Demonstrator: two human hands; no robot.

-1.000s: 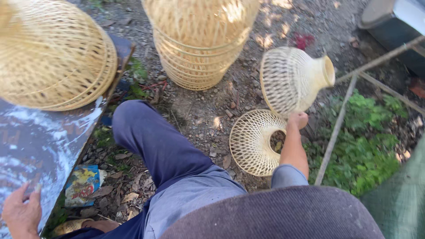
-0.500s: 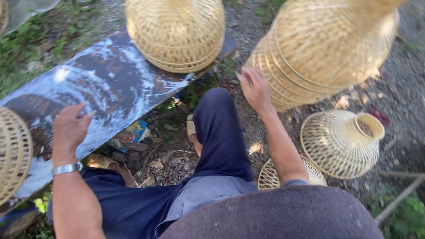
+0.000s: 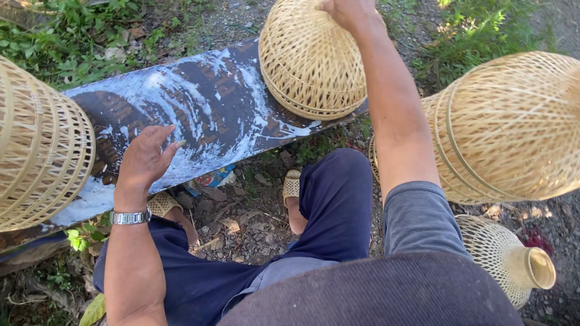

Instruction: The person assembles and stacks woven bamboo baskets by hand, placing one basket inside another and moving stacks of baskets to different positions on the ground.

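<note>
Outdoors, a dark board (image 3: 211, 102) streaked with white lay slantwise over bare ground, with weeds and grass beyond its far edge and gravel off its right end. A domed woven basket (image 3: 308, 60) sat mouth down on the right end of the board. The right hand (image 3: 347, 11) rested on the top of this basket, fingers curled over it; whether it gripped could not be determined. The left hand (image 3: 145, 158) lay flat on the near edge of the board, fingers spread, holding nothing. A second basket (image 3: 39, 151) occupied the left end. A large basket stack (image 3: 513, 127) stood on the gravel to the right, with a flask-shaped basket (image 3: 507, 256) lying beside it. Contents of all baskets were not visible.
</note>
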